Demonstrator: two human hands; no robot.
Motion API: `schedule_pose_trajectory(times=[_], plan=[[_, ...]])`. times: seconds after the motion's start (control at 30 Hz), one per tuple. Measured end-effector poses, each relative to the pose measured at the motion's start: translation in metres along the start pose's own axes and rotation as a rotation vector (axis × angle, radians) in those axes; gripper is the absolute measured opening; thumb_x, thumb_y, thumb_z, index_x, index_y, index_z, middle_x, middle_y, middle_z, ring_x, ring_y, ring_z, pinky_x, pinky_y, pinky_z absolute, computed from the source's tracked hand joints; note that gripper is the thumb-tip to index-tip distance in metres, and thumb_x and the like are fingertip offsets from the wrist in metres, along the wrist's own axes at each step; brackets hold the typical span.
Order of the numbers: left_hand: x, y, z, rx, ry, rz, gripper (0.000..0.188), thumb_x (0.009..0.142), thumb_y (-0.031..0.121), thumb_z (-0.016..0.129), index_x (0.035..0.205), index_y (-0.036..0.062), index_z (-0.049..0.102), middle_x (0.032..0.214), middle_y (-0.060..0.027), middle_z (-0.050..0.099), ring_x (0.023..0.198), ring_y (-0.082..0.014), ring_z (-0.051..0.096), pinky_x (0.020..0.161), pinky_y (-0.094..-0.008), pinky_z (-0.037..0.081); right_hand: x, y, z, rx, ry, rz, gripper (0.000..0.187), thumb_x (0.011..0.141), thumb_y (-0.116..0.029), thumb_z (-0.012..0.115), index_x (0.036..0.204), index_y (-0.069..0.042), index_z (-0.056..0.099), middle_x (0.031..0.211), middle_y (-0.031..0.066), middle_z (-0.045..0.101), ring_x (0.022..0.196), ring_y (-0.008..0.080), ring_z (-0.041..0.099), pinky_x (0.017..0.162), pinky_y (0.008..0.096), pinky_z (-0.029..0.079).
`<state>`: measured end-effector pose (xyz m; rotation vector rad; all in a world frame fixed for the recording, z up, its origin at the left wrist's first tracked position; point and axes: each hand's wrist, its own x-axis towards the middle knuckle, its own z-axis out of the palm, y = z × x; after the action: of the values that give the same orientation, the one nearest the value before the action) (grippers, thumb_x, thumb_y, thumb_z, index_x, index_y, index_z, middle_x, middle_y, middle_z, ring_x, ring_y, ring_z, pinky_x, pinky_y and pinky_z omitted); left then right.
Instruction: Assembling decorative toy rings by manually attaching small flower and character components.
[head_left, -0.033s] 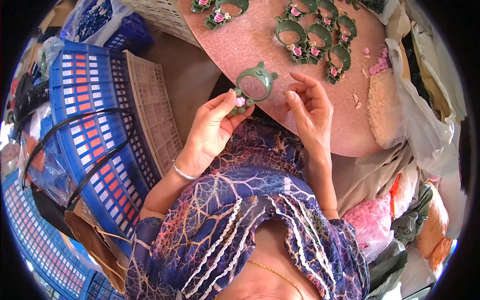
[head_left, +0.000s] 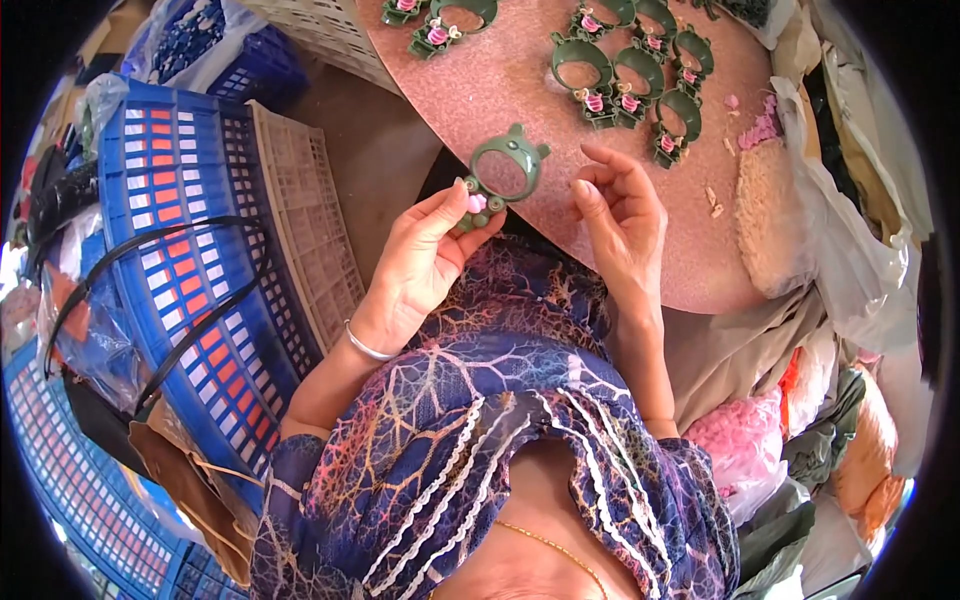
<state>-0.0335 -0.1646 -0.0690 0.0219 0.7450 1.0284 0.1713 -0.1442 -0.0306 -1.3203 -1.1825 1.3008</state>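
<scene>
My left hand (head_left: 418, 262) pinches a green plastic bear-shaped figure (head_left: 511, 150) by its lower body. It has a large round opening in the head, two small ears and a light pink piece at its belly. The fingers cover part of the body. Just right of it, my right hand (head_left: 628, 228) hovers at the table's near edge, with its fingers loosely curved, thumb and index apart, and nothing visible between them. Farther off on the round pinkish table (head_left: 540, 95) lie several similar green figures (head_left: 640, 75), each with pink and cream flower-like pieces.
At the table's right lie a fuzzy beige pad (head_left: 768, 215), pink bits (head_left: 762, 128) and pale crumbs (head_left: 713, 201). Blue plastic baskets (head_left: 165, 230) and a cream crate (head_left: 310, 210) stand at my left. Bags of pink material (head_left: 742, 445) and plastic sheeting crowd the right.
The bear-shaped figure in my left hand has shifted slightly to the left. My right hand has hardly moved.
</scene>
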Motion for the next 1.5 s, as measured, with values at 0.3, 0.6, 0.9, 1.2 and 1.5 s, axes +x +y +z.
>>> schedule_pose_trajectory(times=[0.3, 0.6, 0.9, 1.2, 1.5], plan=[[0.000, -0.005, 0.002, 0.086, 0.080, -0.006, 0.023, 0.093, 0.017, 0.063, 0.105, -0.0028, 0.063, 0.106, -0.0114, 0.065, 0.098, -0.0222, 0.064, 0.091, -0.0369, 0.056, 0.003, 0.011, 0.001, -0.331, 0.086, -0.187, 0.021, 0.083, 0.003, 0.066, 0.103, -0.002, 0.065, 0.086, 0.0056, 0.064, 0.075, 0.0108, 0.061, 0.066, 0.0242, 0.050], [0.000, -0.007, 0.008, 0.142, 0.104, 0.017, 0.019, 0.093, 0.016, 0.063, 0.101, -0.0011, 0.064, 0.103, -0.0092, 0.066, 0.095, -0.0186, 0.064, 0.089, -0.0351, 0.056, 0.007, 0.014, 0.008, -0.462, 0.036, -0.366, 0.018, 0.079, -0.001, 0.070, 0.096, -0.003, 0.067, 0.089, 0.0120, 0.065, 0.078, 0.0254, 0.064, 0.066, 0.0331, 0.051], [0.003, -0.009, 0.012, 0.122, 0.112, 0.032, 0.018, 0.093, 0.017, 0.063, 0.100, -0.0001, 0.064, 0.102, -0.0089, 0.065, 0.095, -0.0176, 0.064, 0.087, -0.0341, 0.057, 0.010, 0.020, 0.005, -0.513, 0.012, -0.458, 0.020, 0.077, -0.003, 0.071, 0.097, -0.005, 0.067, 0.094, 0.0125, 0.063, 0.086, 0.0318, 0.061, 0.075, 0.0394, 0.049], [0.014, -0.003, 0.021, 0.420, 0.204, 0.027, 0.025, 0.089, 0.025, 0.069, 0.092, 0.0026, 0.058, 0.084, -0.0058, 0.064, 0.069, -0.0142, 0.064, 0.061, -0.0293, 0.058, 0.011, 0.011, 0.006, -0.487, 0.044, -0.379, 0.029, 0.072, -0.008, 0.079, 0.097, -0.003, 0.067, 0.088, 0.0111, 0.061, 0.070, 0.0196, 0.061, 0.059, 0.0299, 0.050], [0.023, -0.017, 0.009, 1.578, 0.166, 1.344, 0.054, 0.065, 0.027, 0.086, 0.109, 0.0043, 0.064, 0.095, -0.0065, 0.057, 0.078, -0.0212, 0.055, 0.068, -0.0320, 0.046, 0.019, 0.006, 0.004, -0.509, 0.054, -0.219, 0.025, 0.073, -0.008, 0.079, 0.094, 0.000, 0.068, 0.079, 0.0115, 0.061, 0.065, 0.0204, 0.062, 0.059, 0.0306, 0.050]])
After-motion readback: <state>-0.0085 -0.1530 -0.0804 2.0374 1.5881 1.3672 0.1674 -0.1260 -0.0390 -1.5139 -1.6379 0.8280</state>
